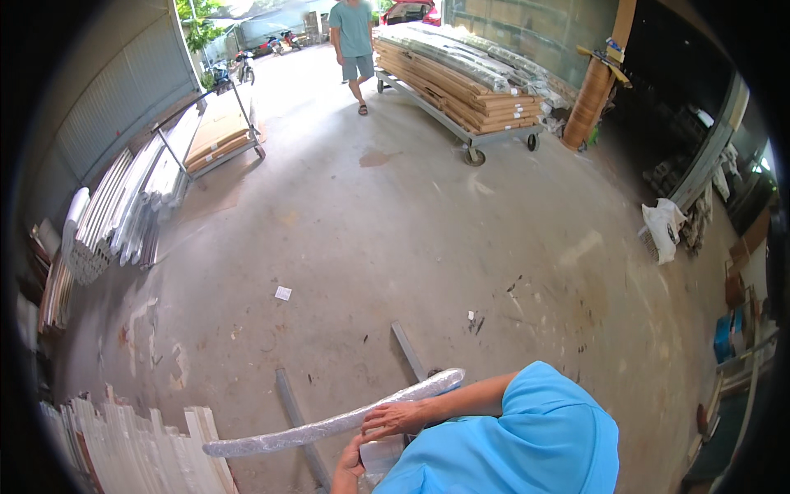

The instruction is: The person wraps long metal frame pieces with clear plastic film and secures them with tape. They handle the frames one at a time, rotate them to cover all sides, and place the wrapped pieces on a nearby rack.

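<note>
A long bundle (288,435) in clear plastic film lies at a slant across two grey metal bars, the left bar (290,399) and the right bar (406,350). From the right, my right hand (395,418) reaches over the near side of the bundle, fingers stretched out and touching its film. Just below, my left hand (350,463) grips the left end of a whitish roll (382,454), which looks like wrapping film. Its other end is hidden against my blue shirt (494,449).
Pale long strips (156,449) stand close at the left. Wrapped profiles (123,210) and a cart with brown boards (216,136) line the left wall. Ahead, a person (354,49) walks beside a trolley (436,107) loaded with brown packages. A white sack (662,226) sits at the right.
</note>
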Demonstrator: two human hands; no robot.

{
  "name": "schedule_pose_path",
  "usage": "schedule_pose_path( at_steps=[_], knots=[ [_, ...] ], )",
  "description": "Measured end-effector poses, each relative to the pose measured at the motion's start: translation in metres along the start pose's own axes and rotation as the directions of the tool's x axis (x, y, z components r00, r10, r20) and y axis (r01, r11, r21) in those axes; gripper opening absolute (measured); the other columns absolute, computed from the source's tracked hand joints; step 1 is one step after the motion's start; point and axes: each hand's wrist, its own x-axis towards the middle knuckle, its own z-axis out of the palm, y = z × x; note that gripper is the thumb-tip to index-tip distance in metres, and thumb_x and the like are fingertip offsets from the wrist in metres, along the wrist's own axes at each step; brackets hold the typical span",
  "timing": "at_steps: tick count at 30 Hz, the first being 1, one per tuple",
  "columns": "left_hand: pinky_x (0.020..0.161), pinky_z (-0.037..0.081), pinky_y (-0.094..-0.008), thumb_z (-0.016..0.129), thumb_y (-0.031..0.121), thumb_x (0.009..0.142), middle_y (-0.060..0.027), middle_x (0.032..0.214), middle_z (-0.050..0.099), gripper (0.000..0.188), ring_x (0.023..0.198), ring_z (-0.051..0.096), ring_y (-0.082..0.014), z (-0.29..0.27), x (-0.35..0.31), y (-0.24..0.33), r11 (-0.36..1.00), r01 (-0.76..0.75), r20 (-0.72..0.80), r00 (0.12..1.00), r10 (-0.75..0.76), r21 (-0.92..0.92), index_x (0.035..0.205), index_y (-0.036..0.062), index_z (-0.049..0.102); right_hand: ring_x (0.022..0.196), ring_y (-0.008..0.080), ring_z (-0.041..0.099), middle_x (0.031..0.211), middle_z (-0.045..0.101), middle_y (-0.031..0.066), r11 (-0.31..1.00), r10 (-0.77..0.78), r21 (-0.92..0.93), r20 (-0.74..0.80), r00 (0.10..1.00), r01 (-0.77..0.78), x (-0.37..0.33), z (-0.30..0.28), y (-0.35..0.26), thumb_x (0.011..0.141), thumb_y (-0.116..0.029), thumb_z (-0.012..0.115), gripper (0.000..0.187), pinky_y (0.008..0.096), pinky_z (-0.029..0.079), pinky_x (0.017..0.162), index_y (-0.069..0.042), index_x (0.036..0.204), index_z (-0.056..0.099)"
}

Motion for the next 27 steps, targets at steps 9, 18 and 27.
schedule_pose_path(
  at_steps=[9,18,27],
  knots=[
    [0.096,0.049,-0.0493,0.042,0.052,0.097,-0.0157,0.125,0.059,0.06,0.114,0.058,-0.0316,0.019,-0.013,0.019,0.976,0.004,-0.114,0.993,-0.03,-0.216,0.134,0.005,0.047,0.115,0.0362,0.056,0.133,0.05,0.0159,0.972,0.219,0.138,-0.218,0.951,-0.192,0.004,0.01,-0.01,0.069,-0.016,0.069,0.072,0.0442,0.05,0.089,-0.018,0.138,0.046],
    [0.097,0.044,-0.0353,0.065,0.032,0.09,-0.0096,0.116,0.062,0.048,0.106,0.059,-0.0205,0.057,-0.057,0.06,0.717,-0.562,-0.086,0.76,0.645,0.413,0.125,0.0013,0.052,0.1,0.034,0.064,0.102,0.068,0.0173,0.409,0.8,0.783,-0.061,0.597,-0.469,0.026,-0.009,0.043,0.076,-0.019,0.066,0.04,0.0426,0.05,0.084,-0.011,0.115,0.064],
    [0.088,0.046,-0.0275,0.068,0.009,0.086,-0.0076,0.103,0.065,0.035,0.095,0.06,-0.0134,0.085,0.002,0.1,0.702,-0.569,-0.122,0.734,0.669,0.429,0.118,0.001,0.055,0.105,0.0314,0.061,0.118,0.059,0.0081,0.877,0.466,0.252,-0.658,0.592,-0.409,0.008,-0.049,0.068,0.074,-0.009,0.07,0.05,0.0384,0.053,0.087,-0.015,0.122,0.057]
  ],
)
